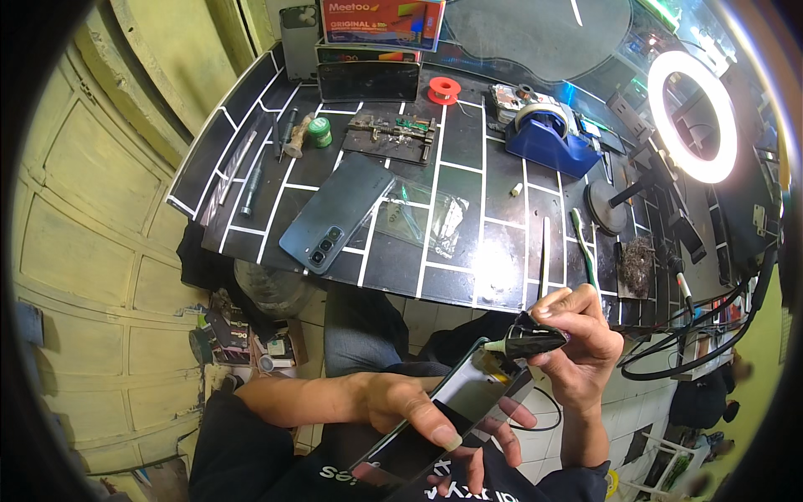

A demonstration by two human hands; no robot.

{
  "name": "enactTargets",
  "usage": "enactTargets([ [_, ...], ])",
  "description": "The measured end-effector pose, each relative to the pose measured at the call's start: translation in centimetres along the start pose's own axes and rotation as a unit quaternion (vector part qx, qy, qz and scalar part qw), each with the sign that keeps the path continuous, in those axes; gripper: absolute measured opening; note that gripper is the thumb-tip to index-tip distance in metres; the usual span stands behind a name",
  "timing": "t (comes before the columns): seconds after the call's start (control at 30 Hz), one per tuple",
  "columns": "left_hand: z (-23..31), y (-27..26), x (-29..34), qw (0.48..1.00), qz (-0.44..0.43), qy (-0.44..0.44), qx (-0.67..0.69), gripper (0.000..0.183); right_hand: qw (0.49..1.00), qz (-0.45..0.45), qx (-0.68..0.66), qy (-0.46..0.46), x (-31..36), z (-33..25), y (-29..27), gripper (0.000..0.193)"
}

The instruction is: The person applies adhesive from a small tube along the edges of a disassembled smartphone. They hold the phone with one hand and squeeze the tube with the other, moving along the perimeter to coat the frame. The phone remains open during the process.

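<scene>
A smartphone (470, 391) with a dark, glossy screen lies slanted over my lap, its upper end turned up and to the right. My left hand (418, 414) is closed around it, thumb along the front and fingertips showing past the far side. At the phone's upper end, my right hand (581, 335) pinches a small shiny black cone-shaped thing (535, 341). A pale tip on this thing points at the phone's top edge; whether they touch I cannot tell. Beyond my hands, a blue-grey phone (337, 213) lies back up on the table, overlapping a clear plastic bag (427, 219).
A black table (401, 276) with white lines spans the front. On it are a circuit-board holder (391, 138), a green-lidded jar (319, 130), a red spool (444, 90), a blue tape dispenser (552, 146), a toothbrush (583, 243) and a screwdriver (253, 188). A lit ring lamp (661, 117) stands right, near cables (711, 366).
</scene>
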State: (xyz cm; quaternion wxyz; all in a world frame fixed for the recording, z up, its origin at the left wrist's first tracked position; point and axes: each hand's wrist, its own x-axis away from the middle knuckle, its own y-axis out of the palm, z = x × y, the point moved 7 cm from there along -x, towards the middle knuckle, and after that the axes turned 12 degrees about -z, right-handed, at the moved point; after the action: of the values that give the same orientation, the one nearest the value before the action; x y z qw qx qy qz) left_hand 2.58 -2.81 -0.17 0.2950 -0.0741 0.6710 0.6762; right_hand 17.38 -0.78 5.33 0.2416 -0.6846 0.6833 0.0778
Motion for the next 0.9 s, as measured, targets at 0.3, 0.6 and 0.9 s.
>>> enactTargets([
  [0.3, -0.3, -0.3, 0.0, 1.0, -0.003, -0.004, 0.007, 0.094, 1.0, -0.013, -0.007, 0.007, -0.2, 0.2, -0.1, 0.039],
  [0.6, -0.5, -0.5, 0.0, 1.0, -0.011, -0.005, 0.014, 0.094, 0.998, -0.045, -0.033, 0.023, -0.9, 0.3, -0.2, 0.037],
  [0.9, -0.6, -0.6, 0.0, 1.0, -0.013, -0.012, -0.002, 0.091, 0.989, -0.139, -0.024, 0.054, -3.6, -0.4, -1.2, 0.035],
])
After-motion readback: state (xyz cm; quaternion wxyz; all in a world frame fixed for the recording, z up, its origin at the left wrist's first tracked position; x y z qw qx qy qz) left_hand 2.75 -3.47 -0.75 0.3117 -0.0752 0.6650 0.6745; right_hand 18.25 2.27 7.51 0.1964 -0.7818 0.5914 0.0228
